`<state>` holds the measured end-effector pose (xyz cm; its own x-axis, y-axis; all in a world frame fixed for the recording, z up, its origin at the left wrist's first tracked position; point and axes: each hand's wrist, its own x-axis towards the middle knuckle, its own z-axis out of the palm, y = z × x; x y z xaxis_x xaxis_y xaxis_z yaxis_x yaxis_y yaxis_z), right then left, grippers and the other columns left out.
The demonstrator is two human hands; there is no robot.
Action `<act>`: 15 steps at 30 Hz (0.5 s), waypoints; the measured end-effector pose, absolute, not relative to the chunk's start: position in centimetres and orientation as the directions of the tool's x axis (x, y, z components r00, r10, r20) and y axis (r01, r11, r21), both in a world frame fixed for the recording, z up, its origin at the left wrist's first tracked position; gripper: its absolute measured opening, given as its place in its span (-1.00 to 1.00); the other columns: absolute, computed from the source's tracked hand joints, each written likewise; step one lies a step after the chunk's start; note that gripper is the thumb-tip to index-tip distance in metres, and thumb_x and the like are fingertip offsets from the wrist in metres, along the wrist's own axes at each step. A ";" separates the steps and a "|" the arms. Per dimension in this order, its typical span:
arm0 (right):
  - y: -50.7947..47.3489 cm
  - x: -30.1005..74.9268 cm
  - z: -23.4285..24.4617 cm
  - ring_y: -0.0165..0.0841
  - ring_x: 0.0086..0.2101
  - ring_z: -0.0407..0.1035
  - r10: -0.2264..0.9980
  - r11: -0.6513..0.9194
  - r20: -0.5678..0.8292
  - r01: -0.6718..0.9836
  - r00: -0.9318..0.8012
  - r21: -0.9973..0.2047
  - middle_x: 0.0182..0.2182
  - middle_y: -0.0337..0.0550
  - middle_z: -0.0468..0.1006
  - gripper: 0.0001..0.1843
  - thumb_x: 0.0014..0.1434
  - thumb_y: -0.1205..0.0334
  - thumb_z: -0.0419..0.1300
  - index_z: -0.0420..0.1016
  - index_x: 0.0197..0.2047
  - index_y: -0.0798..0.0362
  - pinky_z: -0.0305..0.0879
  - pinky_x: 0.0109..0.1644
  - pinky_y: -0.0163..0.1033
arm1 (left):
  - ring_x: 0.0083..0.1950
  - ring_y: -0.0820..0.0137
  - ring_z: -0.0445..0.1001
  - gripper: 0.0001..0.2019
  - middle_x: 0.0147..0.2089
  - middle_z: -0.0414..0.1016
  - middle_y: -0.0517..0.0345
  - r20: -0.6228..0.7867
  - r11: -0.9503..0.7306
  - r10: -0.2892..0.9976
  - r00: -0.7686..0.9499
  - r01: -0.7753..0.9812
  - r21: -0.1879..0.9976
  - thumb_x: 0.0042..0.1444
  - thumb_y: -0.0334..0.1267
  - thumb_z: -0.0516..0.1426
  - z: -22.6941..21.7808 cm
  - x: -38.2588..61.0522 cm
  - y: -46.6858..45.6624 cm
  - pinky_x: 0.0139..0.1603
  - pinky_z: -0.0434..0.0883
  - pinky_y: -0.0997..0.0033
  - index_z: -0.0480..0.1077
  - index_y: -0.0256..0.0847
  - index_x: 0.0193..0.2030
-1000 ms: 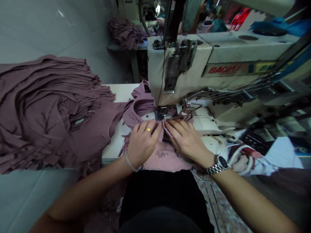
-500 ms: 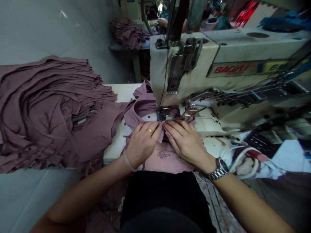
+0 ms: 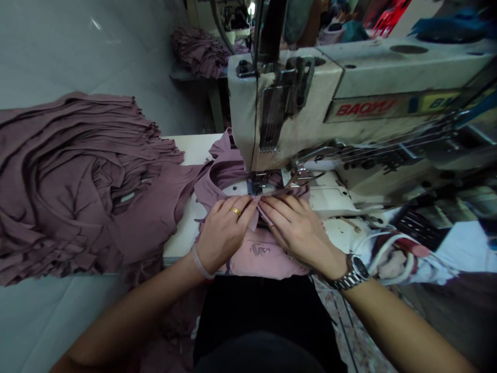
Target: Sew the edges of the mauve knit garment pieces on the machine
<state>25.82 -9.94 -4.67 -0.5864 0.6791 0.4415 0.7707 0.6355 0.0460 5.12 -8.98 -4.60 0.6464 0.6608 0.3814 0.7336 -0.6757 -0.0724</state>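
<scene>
Well to the left of the sewing machine (image 3: 310,114), I see a mauve fabric pile (image 3: 66,181) across the white surface (image 3: 198,147); a smaller pile (image 3: 200,52) sits behind the machine, leftward. The mauve garment (image 3: 207,189) lies beneath the machine's head, which hides part of it from me. Both hands, left hand (image 3: 225,228) and right hand (image 3: 301,228), grip its edge with fingers bent together, just before the machine's presser foot (image 3: 259,182).

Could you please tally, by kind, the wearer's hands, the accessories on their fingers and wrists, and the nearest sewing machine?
Hands: 2 (left hand, right hand)
Ring: 1
Wristband: 1
Watch: 1
Sewing machine: 1
Total: 6
</scene>
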 end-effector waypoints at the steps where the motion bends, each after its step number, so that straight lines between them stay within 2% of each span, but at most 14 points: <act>1: -9.9 25.9 -4.8 -0.19 0.00 0.26 0.682 0.637 0.441 0.770 -0.583 0.034 0.12 -0.06 0.45 -0.61 0.30 0.29 0.05 0.38 0.16 0.19 0.26 0.01 -0.05 | 0.16 0.20 0.32 -0.57 0.22 0.36 -0.07 0.381 -0.679 0.659 0.648 0.731 -0.069 0.25 -0.42 0.00 -4.6 5.1 -9.0 0.07 0.31 0.18 0.27 -0.33 0.25; 9: -9.6 25.3 -4.7 -0.14 0.07 0.20 0.753 0.572 0.409 0.820 -0.515 -0.022 0.15 -0.03 0.41 -0.56 0.33 0.19 0.02 0.34 0.21 0.18 0.20 0.07 -0.01 | 0.19 0.20 0.30 -0.58 0.25 0.34 -0.05 0.343 -0.664 0.678 0.650 0.742 -0.094 0.26 -0.39 0.01 -4.1 5.3 -8.3 0.08 0.33 0.18 0.27 -0.33 0.26; 15: -9.0 24.8 -4.1 -0.12 0.02 0.23 0.769 0.555 0.391 0.832 -0.505 -0.017 0.14 -0.01 0.41 -0.56 0.33 0.20 -0.01 0.34 0.21 0.20 0.20 0.04 0.01 | 0.24 0.18 0.27 -0.56 0.29 0.30 -0.05 0.320 -0.652 0.685 0.655 0.746 -0.133 0.26 -0.39 0.02 -4.0 5.4 -7.8 0.11 0.35 0.14 0.23 -0.36 0.28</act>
